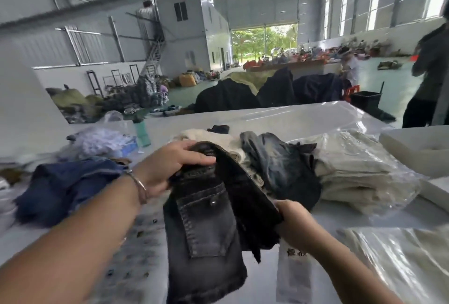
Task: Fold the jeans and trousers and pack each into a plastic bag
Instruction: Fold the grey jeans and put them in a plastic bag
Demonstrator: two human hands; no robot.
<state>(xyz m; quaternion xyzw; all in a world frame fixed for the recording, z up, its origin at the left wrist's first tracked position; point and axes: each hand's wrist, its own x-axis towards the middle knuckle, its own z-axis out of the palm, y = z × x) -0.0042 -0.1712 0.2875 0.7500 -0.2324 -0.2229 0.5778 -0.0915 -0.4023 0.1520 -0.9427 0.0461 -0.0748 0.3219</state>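
Observation:
A pair of faded black jeans hangs in front of me above the white table, back pocket facing me. My left hand grips the waistband at its upper left. My right hand holds the waistband's other side, lower and to the right. Behind the jeans lies a heap of cream trousers and blue-grey jeans. To the right sits a stack of cream trousers packed in clear plastic bags. A flat plastic bag lies on the table under my right wrist.
Dark blue jeans are bunched on the table's left. A green bottle stands behind them next to crumpled plastic. A white box sits at the right edge. A person stands at the far right.

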